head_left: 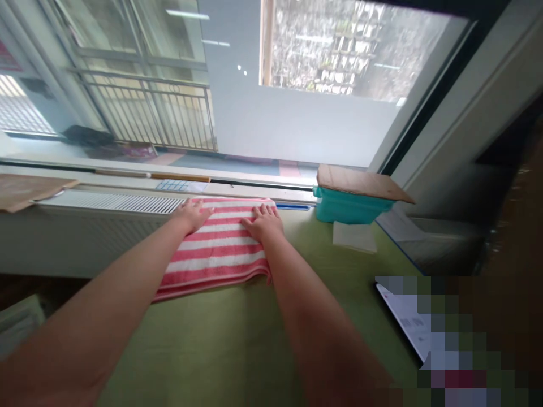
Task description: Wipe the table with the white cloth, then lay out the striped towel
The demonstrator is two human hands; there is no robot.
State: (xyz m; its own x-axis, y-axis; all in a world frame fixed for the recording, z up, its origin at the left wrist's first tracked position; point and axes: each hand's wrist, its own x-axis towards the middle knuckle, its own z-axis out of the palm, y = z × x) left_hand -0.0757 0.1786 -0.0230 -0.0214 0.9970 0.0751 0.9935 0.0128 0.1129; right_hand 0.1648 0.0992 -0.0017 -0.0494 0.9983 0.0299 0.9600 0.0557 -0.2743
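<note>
A towel with red and white stripes lies folded on the green tabletop, close to the window side. On its far left part rests my left hand, palm down with the fingers spread. My right hand presses flat on the far right part of the same towel, fingers apart. Neither hand grips the cloth. The towel's near edge shows stacked layers, and a corner at the near right sticks out slightly beside my right forearm.
Right of the towel stands a turquoise bin topped with a cardboard piece. A pale square sheet lies before it. A tablet-like device is at the right, partly blurred out. A radiator runs below the window at left.
</note>
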